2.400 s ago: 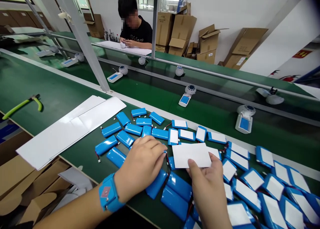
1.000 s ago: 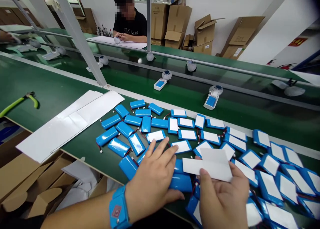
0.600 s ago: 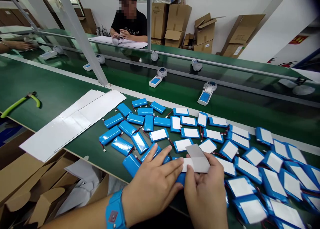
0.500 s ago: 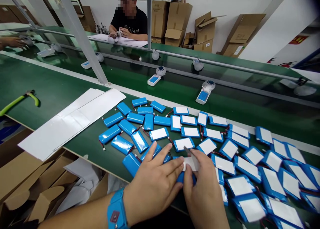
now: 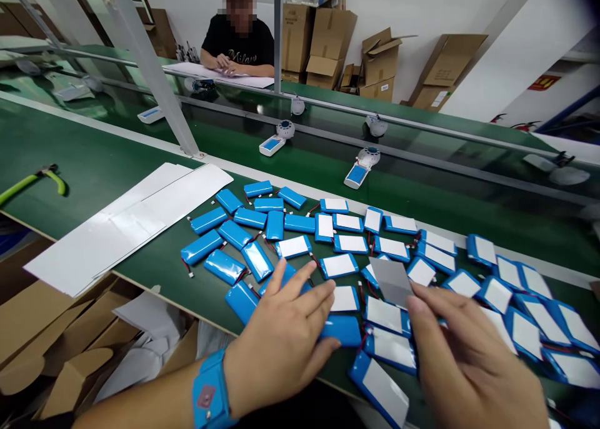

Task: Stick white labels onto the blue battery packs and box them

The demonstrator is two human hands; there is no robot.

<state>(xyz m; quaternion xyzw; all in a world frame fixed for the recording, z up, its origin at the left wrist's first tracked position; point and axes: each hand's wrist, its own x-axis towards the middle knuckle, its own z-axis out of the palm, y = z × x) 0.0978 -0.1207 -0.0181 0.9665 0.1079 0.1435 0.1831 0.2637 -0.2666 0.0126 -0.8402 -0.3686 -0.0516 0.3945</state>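
Note:
My left hand (image 5: 281,341), with a blue band at the wrist, lies with fingers spread over blue battery packs. Its thumb touches a plain blue battery pack (image 5: 345,332) at the table's near edge. Just beyond, a battery pack with a white pad (image 5: 345,299) sits near the fingertips. Between thumb and fingers, my right hand (image 5: 469,360) pinches a thin grey rectangular sheet (image 5: 392,283), raised above the padded packs. Plain blue battery packs (image 5: 218,266) are grouped to the left, while several with white pads (image 5: 525,332) spread out on the right.
White sheets (image 5: 126,222) lie left of the packs, and green-handled cutters (image 5: 35,182) farther left. Beyond runs a green conveyor with white round-headed devices (image 5: 360,166). A slanted metal post (image 5: 150,66) rises at its edge. Open cardboard boxes (image 5: 79,354) stand below; a person (image 5: 239,41) sits opposite.
My right hand has moved right and lifted the grey sheet off the pack by my left fingers, exposing its white pad. Belt devices shifted left. The person opposite has put a device down.

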